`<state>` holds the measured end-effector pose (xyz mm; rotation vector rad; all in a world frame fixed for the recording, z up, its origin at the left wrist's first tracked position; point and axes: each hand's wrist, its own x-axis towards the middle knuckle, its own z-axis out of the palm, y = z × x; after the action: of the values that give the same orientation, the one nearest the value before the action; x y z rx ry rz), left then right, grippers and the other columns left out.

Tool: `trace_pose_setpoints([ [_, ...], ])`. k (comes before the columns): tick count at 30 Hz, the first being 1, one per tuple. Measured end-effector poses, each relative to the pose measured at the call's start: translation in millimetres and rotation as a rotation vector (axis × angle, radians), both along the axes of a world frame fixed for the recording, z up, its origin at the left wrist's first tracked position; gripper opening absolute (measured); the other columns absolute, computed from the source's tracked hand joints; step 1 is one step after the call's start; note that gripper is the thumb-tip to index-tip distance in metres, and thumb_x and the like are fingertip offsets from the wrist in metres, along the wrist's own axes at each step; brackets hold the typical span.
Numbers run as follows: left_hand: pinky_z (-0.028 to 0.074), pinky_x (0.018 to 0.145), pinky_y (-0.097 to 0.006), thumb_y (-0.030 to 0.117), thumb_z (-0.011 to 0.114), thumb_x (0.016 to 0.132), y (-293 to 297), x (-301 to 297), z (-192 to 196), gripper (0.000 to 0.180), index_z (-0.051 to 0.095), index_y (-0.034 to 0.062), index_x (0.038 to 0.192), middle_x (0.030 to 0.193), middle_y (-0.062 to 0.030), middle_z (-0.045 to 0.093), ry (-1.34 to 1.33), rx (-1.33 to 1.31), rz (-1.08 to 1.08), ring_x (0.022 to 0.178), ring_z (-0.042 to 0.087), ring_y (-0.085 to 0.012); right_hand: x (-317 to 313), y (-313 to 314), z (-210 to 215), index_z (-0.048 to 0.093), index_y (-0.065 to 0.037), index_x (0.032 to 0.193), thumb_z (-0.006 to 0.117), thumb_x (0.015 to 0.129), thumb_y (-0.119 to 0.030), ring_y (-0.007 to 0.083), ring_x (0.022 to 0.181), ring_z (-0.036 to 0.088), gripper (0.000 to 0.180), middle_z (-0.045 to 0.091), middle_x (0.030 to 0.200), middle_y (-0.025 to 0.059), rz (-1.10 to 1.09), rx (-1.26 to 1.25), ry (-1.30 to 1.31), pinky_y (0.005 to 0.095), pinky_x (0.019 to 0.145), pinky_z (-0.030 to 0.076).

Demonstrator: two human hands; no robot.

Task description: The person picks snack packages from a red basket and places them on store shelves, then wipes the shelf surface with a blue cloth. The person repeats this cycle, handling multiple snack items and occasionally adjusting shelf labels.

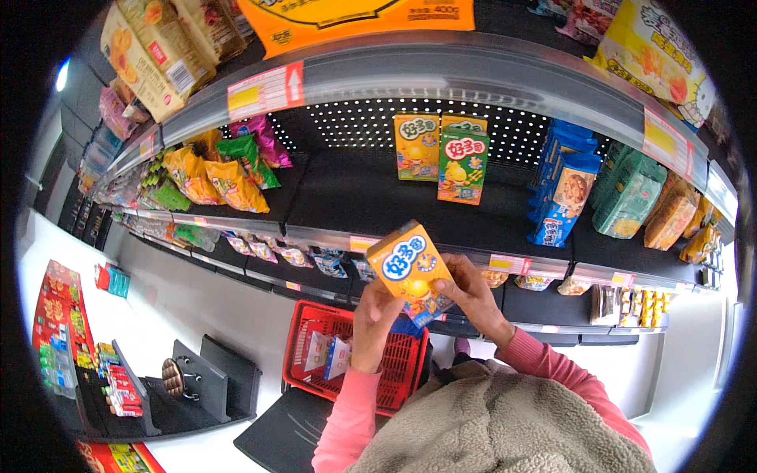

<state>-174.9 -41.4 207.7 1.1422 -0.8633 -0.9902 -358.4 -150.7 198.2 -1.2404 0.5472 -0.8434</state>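
Note:
An orange and yellow snack box (409, 270) with a blue oval on its front is tilted between my hands, in front of the shelf. My left hand (374, 322) is closed at the box's lower left side. On the other side, my right hand (471, 295) grips the lower right edge, its thumb on the front. Behind the box, the black shelf (347, 185) carries a similar yellow box (416, 148) and a green and yellow box (464, 169), both upright. Part of another box shows behind the green one.
Below my hands stands a red shopping basket (297, 359) with a few packages inside. Blue cookie packs (564, 197) line the shelf to the right; yellow snack bags (229, 186) lie to the left. A grey shelf edge (473, 65) runs above. A low black display stand (181, 410) is at lower left.

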Motion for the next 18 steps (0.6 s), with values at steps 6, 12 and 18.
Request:
trace_pose_setpoints([
  [6, 0.046, 0.104, -0.03, 0.018, 0.065, 0.104, -61.9, 8.5, 8.3, 0.036, 0.058, 0.0009, 0.136, 0.129, -0.0071, 0.065, 0.101, -0.076, 0.017, 0.119, 0.06, -0.0128, 4.9, -28.7, 7.7, 0.05, -0.002, 0.142, 0.071, 0.1, -0.013, 0.0151, 0.12, 0.06, 0.049, 0.063, 0.129, 0.0088, -0.134, -0.149, 0.113, 0.0322, 0.101, 0.052],
  [12, 0.049, 0.103, -0.031, 0.025, 0.065, 0.105, -138.1, 54.1, 6.6, 0.04, 0.057, 0.0012, 0.136, 0.127, -0.0065, 0.065, 0.191, -0.166, -0.01, 0.116, 0.063, -0.0129, -21.6, -91.0, 12.6, 0.056, -0.004, 0.136, 0.072, 0.1, -0.015, 0.0203, 0.115, 0.064, 0.041, 0.066, 0.124, 0.0112, -0.497, -0.368, 0.169, 0.0321, 0.09, 0.056],
  [18, 0.048, 0.104, -0.031, 0.024, 0.066, 0.105, -214.4, 74.0, -17.8, 0.04, 0.059, 0.0015, 0.137, 0.13, -0.0053, 0.066, 0.171, -0.255, -0.079, 0.118, 0.063, -0.0129, -30.6, -137.1, -0.4, 0.054, -0.006, 0.144, 0.075, 0.098, -0.019, 0.0228, 0.12, 0.062, 0.052, 0.065, 0.129, 0.0144, -0.628, -0.399, 0.323, 0.0332, 0.085, 0.059],
])
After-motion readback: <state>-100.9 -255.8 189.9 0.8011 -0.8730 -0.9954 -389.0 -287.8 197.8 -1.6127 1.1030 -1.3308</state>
